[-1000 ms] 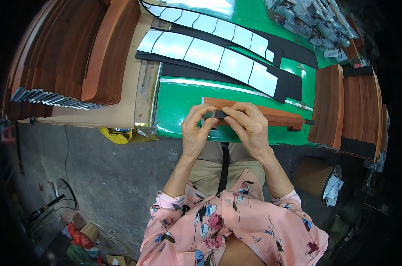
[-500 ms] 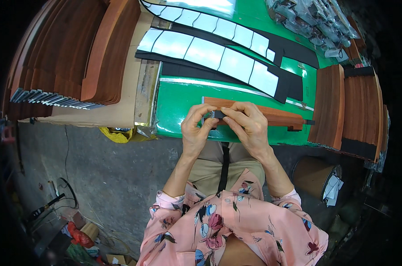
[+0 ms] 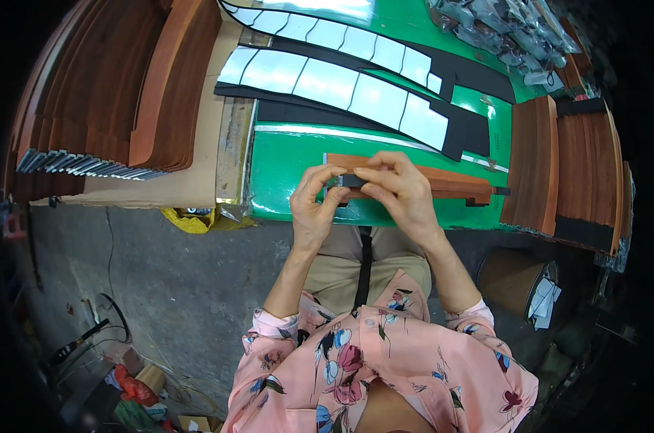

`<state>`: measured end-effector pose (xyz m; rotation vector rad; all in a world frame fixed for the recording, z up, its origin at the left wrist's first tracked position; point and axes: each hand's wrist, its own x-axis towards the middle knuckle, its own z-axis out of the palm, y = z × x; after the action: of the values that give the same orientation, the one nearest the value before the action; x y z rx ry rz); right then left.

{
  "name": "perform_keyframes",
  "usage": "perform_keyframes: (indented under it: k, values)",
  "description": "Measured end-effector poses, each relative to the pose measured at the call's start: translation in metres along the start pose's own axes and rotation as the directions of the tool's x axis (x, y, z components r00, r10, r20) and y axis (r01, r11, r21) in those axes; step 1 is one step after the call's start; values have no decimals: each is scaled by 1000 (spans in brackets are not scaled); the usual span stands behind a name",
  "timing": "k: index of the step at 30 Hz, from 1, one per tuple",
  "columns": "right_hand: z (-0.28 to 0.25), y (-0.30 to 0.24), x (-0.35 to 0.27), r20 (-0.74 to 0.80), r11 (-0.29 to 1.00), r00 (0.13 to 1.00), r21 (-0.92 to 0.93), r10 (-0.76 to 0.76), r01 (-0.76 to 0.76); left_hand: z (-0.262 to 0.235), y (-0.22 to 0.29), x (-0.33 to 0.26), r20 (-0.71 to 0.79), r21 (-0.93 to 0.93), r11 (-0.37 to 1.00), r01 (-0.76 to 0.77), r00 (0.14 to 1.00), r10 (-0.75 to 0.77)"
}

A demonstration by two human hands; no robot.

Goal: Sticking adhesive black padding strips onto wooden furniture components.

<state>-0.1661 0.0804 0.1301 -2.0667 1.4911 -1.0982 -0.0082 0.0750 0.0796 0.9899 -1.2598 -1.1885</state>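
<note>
Wood strip [image 3: 442,180], long axis L-R on green worktop [image 3: 284,173]. Left hand [image 3: 314,209] and right hand [image 3: 399,191] both pinch small dark matte piece [image 3: 347,180] at strip's left end.

Small dark strip [image 3: 349,180]; over wooden piece [image 3: 442,180]

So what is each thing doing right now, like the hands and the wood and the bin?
Left hand: pinching a small dark piece.
Right hand: pinching the same piece, resting on the wooden strip.
Wooden strip: lying flat on the green table.
Wood stack: piled on the left.
Bin: open, paper at its rim.
</note>
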Motion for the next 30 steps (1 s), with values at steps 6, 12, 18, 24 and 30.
perform_keyframes:
  k: [6, 12, 18, 24, 30]
  values:
    - [-6, -4, -8, 49, 969, 989, 199, 140, -147, -3, -1, -1, -8, 206, 968, -144, 989, 149]
    - [3, 2, -16, -50, 969, 977, -146, -207, 198, -2, -13, 1, 165, 521, 693, -499, 855, 492]
    - [-12, 7, -20, 12, 978, 987, 135, -159, 156, -1, -9, 0, 168, 554, 661, -505, 846, 506]
    - [-120, 52, -48, -418, 917, 899, -297, 127, -267, -3, 14, -6, 68, 561, 782, -273, 956, 285]
    - [-164, 114, -103, -427, 532, 660, -392, 617, -751, -5, 23, 1, 59, 628, 778, 29, 995, -84]
